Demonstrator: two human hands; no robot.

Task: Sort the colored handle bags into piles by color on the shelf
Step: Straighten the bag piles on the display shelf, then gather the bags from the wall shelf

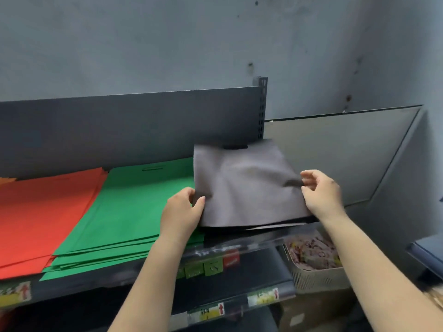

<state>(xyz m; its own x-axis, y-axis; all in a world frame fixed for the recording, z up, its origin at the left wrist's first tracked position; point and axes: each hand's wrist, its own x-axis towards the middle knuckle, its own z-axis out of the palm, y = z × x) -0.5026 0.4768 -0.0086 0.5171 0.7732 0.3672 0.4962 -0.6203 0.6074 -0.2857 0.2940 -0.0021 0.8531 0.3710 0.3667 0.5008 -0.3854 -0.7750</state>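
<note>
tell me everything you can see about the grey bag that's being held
The grey bag is a flat, dull, cloth-like sheet with soft creases and a dark slot handle at its far edge. It tilts, far edge raised, over a dark pile at the shelf's right end, beside the green pile. The left hand pinches its near-left edge; the right hand grips its right edge.

Red bag pile point(45, 216): cut off at left edge. Shelf price labels point(211, 265): blurred, unreadable. Basket point(316, 271) contents: indistinct.
</note>
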